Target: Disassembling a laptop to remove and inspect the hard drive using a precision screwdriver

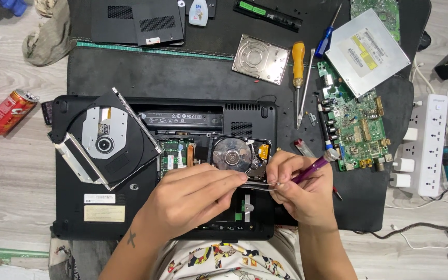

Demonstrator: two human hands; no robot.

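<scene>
Both hands meet over an opened laptop base [105, 218]. The left hand [193, 199] pinches metal tweezers [260, 182]; the right hand [302, 189] grips a purple-handled screwdriver [315, 167]. Just above lies the exposed hard drive [237, 153], an optical drive [105, 137] to its left, a green circuit board [356, 127] to its right.

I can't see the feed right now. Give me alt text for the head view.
Both hands, left hand and right hand, meet over an opened laptop, the right holding a purple-handled tool beside an exposed hard drive. Screwdrivers and a green circuit board lie nearby.
</scene>
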